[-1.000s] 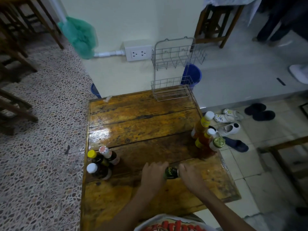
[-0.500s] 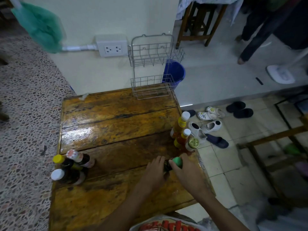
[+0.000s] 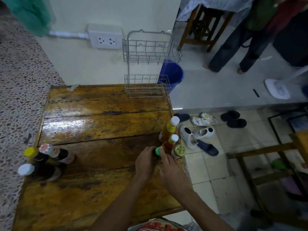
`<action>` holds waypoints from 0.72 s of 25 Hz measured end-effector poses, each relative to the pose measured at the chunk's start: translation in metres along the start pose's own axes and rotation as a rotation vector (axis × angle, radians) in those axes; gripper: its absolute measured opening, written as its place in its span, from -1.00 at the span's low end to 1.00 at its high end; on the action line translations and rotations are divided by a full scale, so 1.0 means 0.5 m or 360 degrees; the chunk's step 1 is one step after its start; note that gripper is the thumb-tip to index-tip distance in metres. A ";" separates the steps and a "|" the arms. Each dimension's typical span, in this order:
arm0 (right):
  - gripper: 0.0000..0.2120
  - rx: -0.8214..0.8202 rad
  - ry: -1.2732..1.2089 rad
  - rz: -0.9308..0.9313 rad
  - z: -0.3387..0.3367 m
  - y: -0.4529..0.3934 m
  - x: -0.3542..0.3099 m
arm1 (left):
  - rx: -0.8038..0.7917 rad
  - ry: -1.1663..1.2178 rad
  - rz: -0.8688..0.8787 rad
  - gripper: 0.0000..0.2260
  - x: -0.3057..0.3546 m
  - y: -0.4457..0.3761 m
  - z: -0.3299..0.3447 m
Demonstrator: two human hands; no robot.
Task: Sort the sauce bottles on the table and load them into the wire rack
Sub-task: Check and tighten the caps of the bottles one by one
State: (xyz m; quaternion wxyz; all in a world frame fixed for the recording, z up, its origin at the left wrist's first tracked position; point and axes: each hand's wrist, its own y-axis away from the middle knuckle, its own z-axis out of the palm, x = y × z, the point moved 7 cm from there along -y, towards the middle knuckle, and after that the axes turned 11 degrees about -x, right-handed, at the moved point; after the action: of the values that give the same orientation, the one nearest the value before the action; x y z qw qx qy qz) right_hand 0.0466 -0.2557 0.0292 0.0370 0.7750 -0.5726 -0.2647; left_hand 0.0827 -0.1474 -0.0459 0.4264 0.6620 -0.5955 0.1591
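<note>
A green-capped bottle (image 3: pixel 157 151) is gripped by both hands, left hand (image 3: pixel 145 161) and right hand (image 3: pixel 171 170), at the table's (image 3: pixel 93 124) three o'clock edge.

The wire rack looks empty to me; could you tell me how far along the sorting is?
Sorted: dark bottles stand left, orange bottles right. In hand: both hands hold a green-capped bottle beside the orange group. Left: the rack holds nothing yet.
</note>
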 end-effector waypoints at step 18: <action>-0.25 -0.0217 -0.0050 0.0084 0.018 -0.015 0.001 | -0.0248 0.0050 0.0044 -0.47 -0.026 -0.012 0.034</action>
State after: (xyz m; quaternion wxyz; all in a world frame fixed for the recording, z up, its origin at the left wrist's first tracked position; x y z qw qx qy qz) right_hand 0.0489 -0.2515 0.0185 0.0876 0.7510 -0.5741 -0.3141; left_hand 0.0802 -0.1522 -0.0673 0.4836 0.6158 -0.6086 0.1283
